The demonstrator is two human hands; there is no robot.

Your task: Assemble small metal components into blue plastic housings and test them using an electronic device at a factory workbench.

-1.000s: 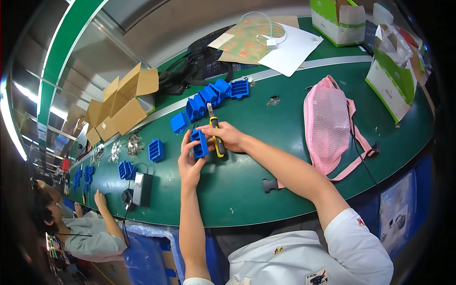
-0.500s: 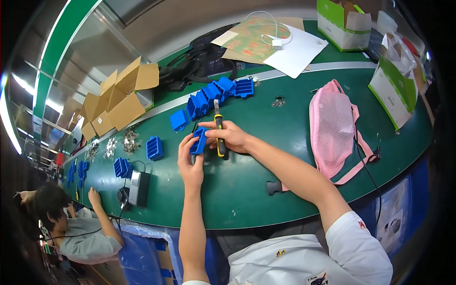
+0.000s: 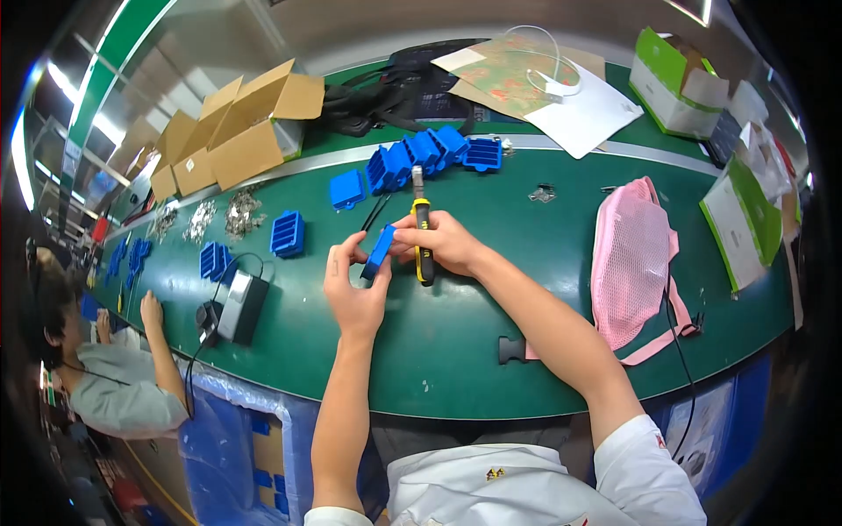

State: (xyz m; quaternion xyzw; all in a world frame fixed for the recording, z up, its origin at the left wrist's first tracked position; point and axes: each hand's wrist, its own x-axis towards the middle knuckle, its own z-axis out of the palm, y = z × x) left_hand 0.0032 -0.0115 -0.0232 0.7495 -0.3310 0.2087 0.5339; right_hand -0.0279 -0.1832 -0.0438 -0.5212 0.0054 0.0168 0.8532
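A small blue plastic box (image 3: pixel 379 252), turned edge-on, is held between my hands above the green table. My left hand (image 3: pixel 353 289) grips its lower end and near side with thumb and fingers. My right hand (image 3: pixel 445 244) pinches the upper part of the box and also holds pliers (image 3: pixel 423 232) with a yellow-and-black grip, their metal head pointing away from me. The fingers of the right hand are partly hidden behind the tool. Just beyond the box lies a pair of dark tweezers (image 3: pixel 375 213). A flat blue case (image 3: pixel 347 188) rests farther off.
A row of blue slotted boxes (image 3: pixel 405 162) stands at the back. To the left are more blue boxes (image 3: pixel 287 234), small metal parts (image 3: pixel 243 213), a black power adapter (image 3: pixel 243 307) and cardboard boxes (image 3: pixel 237 140). A pink mesh bag (image 3: pixel 630 263) lies right. A co-worker (image 3: pixel 123 377) sits left.
The blue box has been tilted from showing its slotted face to nearly edge-on. My left fingers have shifted on it. The view has swung, so the table appears moved.
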